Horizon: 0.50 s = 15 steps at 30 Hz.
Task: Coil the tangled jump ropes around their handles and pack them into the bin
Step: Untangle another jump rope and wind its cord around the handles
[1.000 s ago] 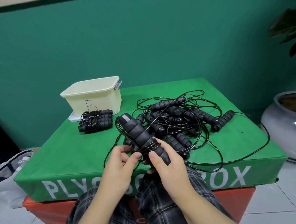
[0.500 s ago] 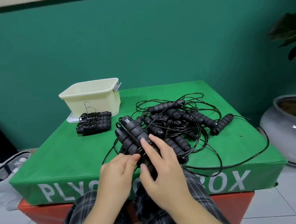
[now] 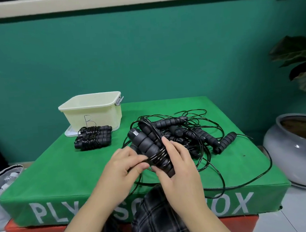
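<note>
Winding cord is the step in hand: my right hand (image 3: 174, 167) grips the lower end of a pair of black foam handles (image 3: 148, 147) held side by side and tilted up and away from me, fingers curled round them from the right, thumb side hidden. My left hand (image 3: 122, 165) pinches the thin black cord (image 3: 157, 156) just beside the few turns already lying round the lower part of the handles, fingertips closed on it. Only a short band of coil is laid, so I judge this rope barely begun; a long loose length trails off over the near edge of the green plyo box (image 3: 60, 178) and back into the heap.

Next, I think, the left hand must carry the cord round the handles again, keeping it taut so each turn sits against the last, while the right hand holds the pair firmly together. The slack leads into the tangled pile (image 3: 191, 132) of other ropes and handles just beyond my hands, so a snag there may pull other ropes along; I may have to free the cord first.

Farther left, two finished bundles (image 3: 94, 139) lie stacked, cord wrapped round their handles, touching or nearly touching the front of the cream bin (image 3: 91, 111). What is inside the bin I cannot see, so packing looks still ahead
</note>
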Tool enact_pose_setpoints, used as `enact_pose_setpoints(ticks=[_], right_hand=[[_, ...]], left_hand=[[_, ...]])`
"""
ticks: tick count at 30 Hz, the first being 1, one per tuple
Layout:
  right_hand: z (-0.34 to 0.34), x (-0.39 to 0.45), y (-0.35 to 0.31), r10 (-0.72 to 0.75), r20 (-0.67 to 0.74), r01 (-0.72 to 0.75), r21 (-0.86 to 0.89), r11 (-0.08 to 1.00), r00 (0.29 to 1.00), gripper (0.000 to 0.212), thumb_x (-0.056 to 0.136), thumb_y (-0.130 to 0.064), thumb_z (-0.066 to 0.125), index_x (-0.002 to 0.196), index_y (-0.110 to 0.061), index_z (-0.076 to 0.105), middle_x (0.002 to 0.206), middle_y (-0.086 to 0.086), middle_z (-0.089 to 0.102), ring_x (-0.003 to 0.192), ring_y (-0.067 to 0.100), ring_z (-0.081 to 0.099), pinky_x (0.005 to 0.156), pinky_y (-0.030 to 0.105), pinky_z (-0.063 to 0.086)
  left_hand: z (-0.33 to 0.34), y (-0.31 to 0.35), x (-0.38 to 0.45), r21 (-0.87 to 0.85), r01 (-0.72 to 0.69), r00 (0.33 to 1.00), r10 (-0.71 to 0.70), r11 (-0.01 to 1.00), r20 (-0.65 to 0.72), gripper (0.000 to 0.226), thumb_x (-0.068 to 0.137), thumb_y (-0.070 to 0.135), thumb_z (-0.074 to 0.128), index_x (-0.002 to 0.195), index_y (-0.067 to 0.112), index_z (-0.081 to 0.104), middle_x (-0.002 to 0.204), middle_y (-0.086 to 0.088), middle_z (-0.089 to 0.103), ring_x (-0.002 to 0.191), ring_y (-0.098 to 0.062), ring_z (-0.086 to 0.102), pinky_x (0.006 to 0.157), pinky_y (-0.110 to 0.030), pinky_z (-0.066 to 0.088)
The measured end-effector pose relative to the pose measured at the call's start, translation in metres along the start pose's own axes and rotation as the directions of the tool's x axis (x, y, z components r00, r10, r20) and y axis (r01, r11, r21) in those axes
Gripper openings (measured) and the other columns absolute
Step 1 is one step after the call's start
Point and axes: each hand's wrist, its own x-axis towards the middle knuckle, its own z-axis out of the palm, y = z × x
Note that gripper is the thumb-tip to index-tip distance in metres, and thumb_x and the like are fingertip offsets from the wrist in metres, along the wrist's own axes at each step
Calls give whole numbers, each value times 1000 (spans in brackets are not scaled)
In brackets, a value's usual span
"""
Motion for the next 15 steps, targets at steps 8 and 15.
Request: enact_pose_setpoints(ticks=[8, 15], right_hand=[[3, -3, -4, -36, -4, 35, -105, 994, 999, 76, 84, -39, 70, 141, -49, 21, 142, -7, 43, 120, 19, 50, 84, 28, 48], [11, -2, -4, 46, 74, -37, -117, 992, 996, 71, 87, -39, 66, 144, -50, 25, 146, -11, 37, 123, 16, 43, 86, 31, 46]], left_hand=[[-24, 0, 9, 195, -87, 977, 122, 977, -177, 37, 89, 48, 47, 84, 18, 68, 81, 14, 49, 79, -13, 49, 74, -19, 37], [-38, -1, 7, 325, -132, 958, 204, 937, -200, 30, 89, 56, 45, 87, 33, 63, 87, 15, 41, 100, -18, 47, 93, -61, 36]])
